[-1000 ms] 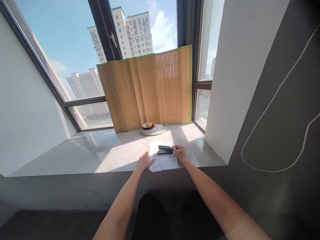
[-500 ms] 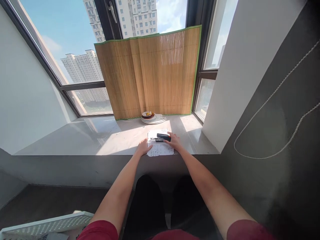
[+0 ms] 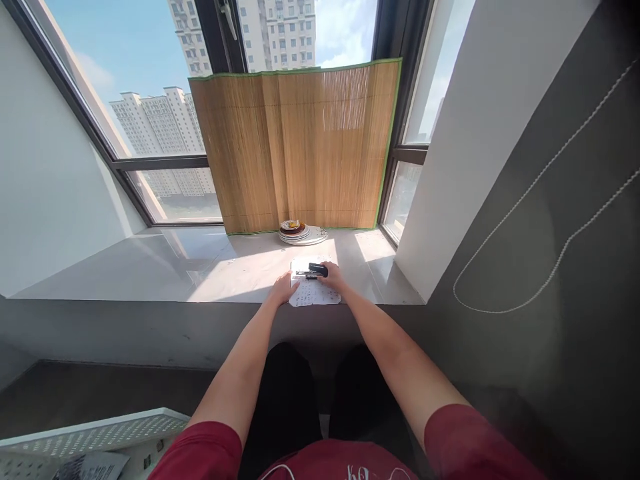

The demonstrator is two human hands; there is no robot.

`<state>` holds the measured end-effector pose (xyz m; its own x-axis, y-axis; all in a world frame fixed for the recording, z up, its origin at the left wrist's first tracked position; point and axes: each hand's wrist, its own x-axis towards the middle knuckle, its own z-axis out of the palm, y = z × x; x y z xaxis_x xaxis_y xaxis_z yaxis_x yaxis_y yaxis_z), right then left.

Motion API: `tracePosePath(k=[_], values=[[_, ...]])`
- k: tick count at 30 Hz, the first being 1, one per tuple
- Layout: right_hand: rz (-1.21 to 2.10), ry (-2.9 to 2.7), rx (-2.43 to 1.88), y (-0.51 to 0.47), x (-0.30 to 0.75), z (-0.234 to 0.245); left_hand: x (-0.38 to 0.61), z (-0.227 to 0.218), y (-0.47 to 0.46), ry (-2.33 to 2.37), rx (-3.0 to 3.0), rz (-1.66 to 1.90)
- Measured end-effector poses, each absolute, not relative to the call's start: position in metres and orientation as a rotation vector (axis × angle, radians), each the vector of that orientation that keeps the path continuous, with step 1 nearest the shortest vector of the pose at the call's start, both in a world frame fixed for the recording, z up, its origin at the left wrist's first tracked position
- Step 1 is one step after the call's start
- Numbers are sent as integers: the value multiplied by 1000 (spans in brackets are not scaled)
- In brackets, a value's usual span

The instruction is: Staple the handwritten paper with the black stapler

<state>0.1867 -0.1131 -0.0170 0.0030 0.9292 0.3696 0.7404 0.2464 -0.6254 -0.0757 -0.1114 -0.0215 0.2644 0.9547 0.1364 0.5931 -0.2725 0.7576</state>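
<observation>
White sheets of paper with dark marks (image 3: 315, 293) lie at the front edge of the windowsill. My left hand (image 3: 283, 289) rests at the left edge of the paper, its thumb stretched over the sheet and apart from the fingers. Over the upper right of the paper, my right hand (image 3: 332, 276) is closed around the end of a black stapler (image 3: 317, 269). Thin dark pens (image 3: 302, 273) lie on the paper just beside and below the stapler, partly covered by it.
A stack of plates (image 3: 303, 235) stands behind the paper, against a bamboo mat (image 3: 300, 153) leaning on the window. White cord (image 3: 493, 311) hangs at right. A white perforated basket (image 3: 100, 430) is at lower left.
My right hand and the black stapler have shifted slightly over the paper, and the stapler now looks shorter. My left hand stays at the paper's edge. The camera view has shifted a little.
</observation>
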Motion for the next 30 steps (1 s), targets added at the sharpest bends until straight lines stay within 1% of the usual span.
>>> tracePosePath(k=[6,9,13,18,21,24,26,28,30], values=[[328,-1822,-1654,-112,189,-7,-61,-8,-106,1440,1559,1151],[268,-1840,-1679,-119,187,0,-48,-3,-104,1361,1299,1273],[101,-1944,-1631,-129,176,14,-29,-3,-106,1157,1058,1363],[-116,-2182,-1361,-145,158,34,-22,-4,-115,907,914,1429],[-205,-2279,-1227,-157,149,36,-23,-4,-119,637,741,1455],[-395,-2409,-1130,-165,143,35,-21,-3,-120,302,459,1459],[-493,-2457,-1096,-167,140,35,-19,-2,-119,232,351,1467],[-416,-2414,-1147,-166,138,36,-18,-2,-119,281,293,1515],[-228,-2247,-1331,-163,138,37,-19,-4,-119,356,264,1573]])
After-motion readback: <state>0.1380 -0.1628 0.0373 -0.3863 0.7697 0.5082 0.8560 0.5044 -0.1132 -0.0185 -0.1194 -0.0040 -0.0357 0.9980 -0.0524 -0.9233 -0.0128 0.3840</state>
